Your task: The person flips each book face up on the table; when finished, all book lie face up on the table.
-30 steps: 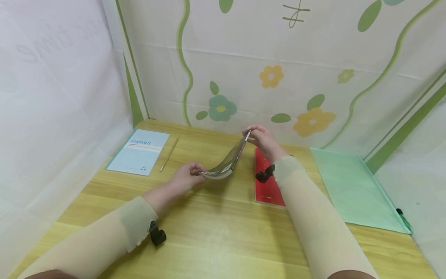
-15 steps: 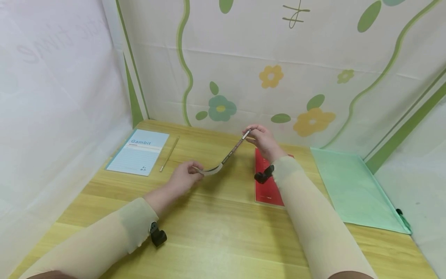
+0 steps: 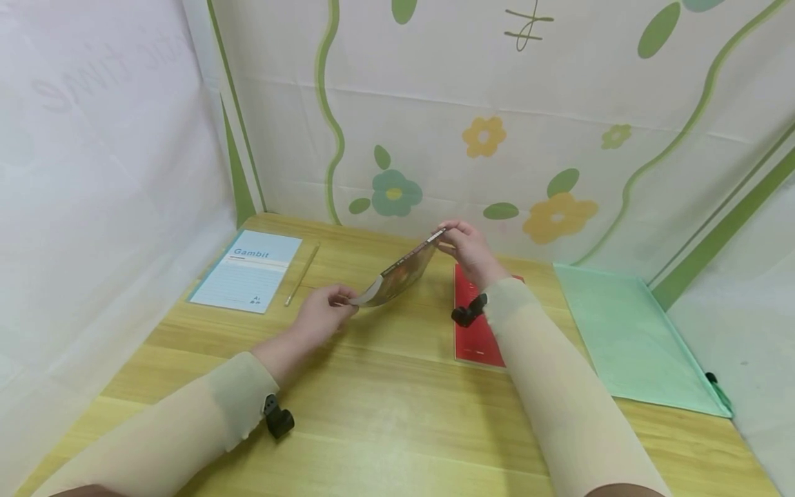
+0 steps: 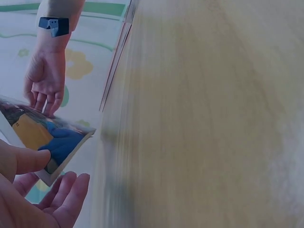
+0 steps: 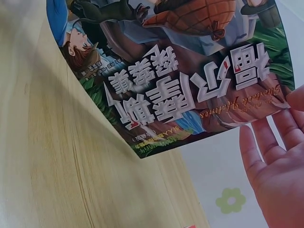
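Note:
A thin paperback book (image 3: pixel 405 270) is held bent and slanting above the table, its spine edge uppermost. My left hand (image 3: pixel 324 312) pinches its lower left end; the left wrist view has the thumb on the illustrated cover (image 4: pixel 61 142) and the other fingers beneath. At the raised far right end, my right hand (image 3: pixel 468 252) grips the book between thumb and fingers. The right wrist view shows the front cover (image 5: pixel 180 85), with large white Chinese characters and "Sherlock Holmes" in small gold letters. Under the right wrist lies a red booklet (image 3: pixel 473 335), partly hidden by the arm.
A pale blue "Gambit" notebook (image 3: pixel 245 273) lies on the wooden table (image 3: pixel 373 414) at the far left, with a pencil (image 3: pixel 302 275) beside it. To the right is a flat mint-green zip pouch (image 3: pixel 646 338). White printed curtains (image 3: pixel 435 83) border the table's back and sides.
The book has tipped from showing its barcode side, through edge-on, to showing its other cover. My left hand has shifted slightly left and away from me; the right hand has barely moved.

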The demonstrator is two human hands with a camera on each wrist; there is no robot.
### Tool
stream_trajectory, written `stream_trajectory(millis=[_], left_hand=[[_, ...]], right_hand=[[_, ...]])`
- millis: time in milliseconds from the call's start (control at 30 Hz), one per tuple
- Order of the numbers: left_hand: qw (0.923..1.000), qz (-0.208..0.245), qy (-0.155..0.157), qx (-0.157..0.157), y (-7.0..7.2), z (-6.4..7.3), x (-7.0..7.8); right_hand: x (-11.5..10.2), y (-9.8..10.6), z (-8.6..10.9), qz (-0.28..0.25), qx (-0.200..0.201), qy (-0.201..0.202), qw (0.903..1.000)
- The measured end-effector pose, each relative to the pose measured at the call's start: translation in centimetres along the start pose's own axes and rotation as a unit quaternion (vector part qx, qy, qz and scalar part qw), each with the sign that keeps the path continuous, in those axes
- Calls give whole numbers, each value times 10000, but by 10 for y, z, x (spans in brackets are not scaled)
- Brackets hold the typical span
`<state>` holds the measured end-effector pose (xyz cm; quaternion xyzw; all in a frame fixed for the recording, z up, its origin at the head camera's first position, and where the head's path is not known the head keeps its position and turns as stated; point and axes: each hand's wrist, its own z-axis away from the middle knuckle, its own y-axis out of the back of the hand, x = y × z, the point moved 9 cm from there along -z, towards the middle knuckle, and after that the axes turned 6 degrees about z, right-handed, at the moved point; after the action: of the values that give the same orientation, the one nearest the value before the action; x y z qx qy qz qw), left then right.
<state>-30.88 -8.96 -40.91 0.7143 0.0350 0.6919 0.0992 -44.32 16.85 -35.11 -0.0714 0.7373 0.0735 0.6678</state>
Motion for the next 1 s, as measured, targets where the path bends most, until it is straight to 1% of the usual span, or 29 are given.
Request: stream_trajectory(millis=[200, 433, 567, 667, 800, 1000], left_hand=[[9998, -172, -78, 105, 2, -1, -1], [9989, -368, -280, 40, -1, 0, 5], [9973, -618, -401, -2, -2, 2, 10], [9958, -781, -471, -76, -5, 2, 13], [9954, -830, -435, -186, -8, 4, 14], [9968, -690, -223, -336, -12, 6, 14]], right_hand=[[-2, 1, -1, 17, 113, 60, 9999], [-4, 4, -1, 52, 161, 48, 9998], [-4, 5, 0, 98, 159, 31, 9998], [-4, 6, 0, 241, 151, 15, 9996], [-4, 8, 0, 316, 179, -32, 9993], [-4, 9, 0, 353, 195, -76, 9992]])
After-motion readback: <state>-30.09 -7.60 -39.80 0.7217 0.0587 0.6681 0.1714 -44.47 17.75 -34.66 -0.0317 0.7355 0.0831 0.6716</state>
